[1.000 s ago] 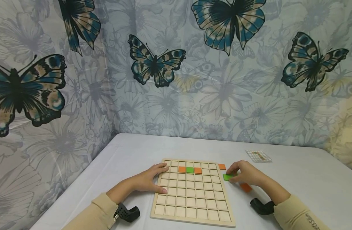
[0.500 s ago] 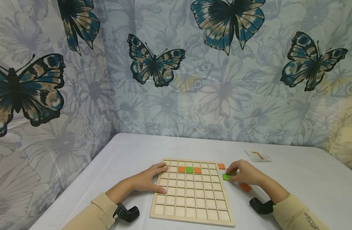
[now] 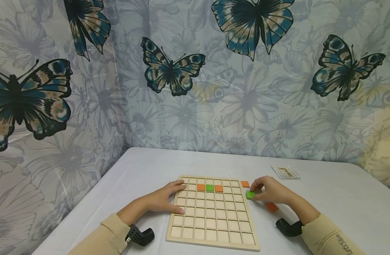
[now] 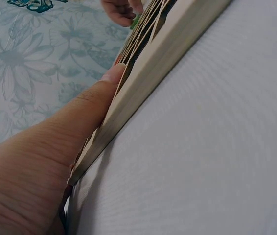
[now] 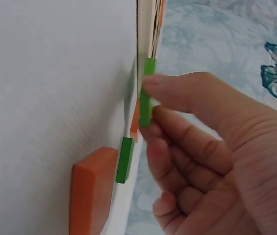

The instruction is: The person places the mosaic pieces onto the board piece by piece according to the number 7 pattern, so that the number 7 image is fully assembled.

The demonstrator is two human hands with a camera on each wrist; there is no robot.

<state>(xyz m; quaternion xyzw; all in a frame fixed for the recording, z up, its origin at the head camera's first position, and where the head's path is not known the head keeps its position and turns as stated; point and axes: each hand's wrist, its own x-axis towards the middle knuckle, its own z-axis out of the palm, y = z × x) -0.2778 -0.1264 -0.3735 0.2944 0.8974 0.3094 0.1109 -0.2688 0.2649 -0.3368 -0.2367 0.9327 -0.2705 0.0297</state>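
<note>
Just right of the wooden grid board [image 3: 210, 235], my right hand [image 3: 270, 190] pinches a green square tile [image 5: 148, 98] between thumb and fingers. In the right wrist view that tile is clear of the white tabletop, and a second green tile [image 5: 125, 160] lies below it. My left hand [image 3: 161, 198] rests on the board's left edge, fingers and thumb spread over the rim. In the board's second row sit an orange tile [image 3: 201, 187], a green tile [image 3: 209, 188] and another orange tile [image 3: 218, 188], side by side.
A loose orange tile [image 3: 245, 184] lies by the board's far right corner. Another orange tile [image 3: 271, 207] lies under my right wrist. A small card with a grid pattern [image 3: 285, 172] lies farther back on the right. Behind the table hangs a butterfly-print cloth [image 3: 182, 124].
The green tile has come up slightly off the table in my right hand, which has shifted a little away from me. My left hand has stayed on the board.
</note>
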